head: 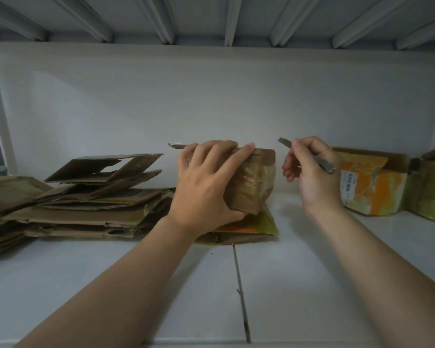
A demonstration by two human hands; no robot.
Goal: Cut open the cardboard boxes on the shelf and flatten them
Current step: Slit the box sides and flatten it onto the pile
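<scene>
A small brown taped cardboard box stands in the middle of the white shelf, resting on a flattened piece with yellow tape. My left hand grips the box from its left side, fingers curled over its top edge and thumb underneath. My right hand hovers just right of the box and holds a slim metal knife, its blade pointing up and left, apart from the box. A pile of flattened cardboard lies to the left.
Two uncut boxes stand at the right: one with orange tape and a barcode label, and a greenish one at the frame's edge. The white back wall is close behind. The upper shelf's ribbed underside hangs overhead. A seam runs down the shelf's middle.
</scene>
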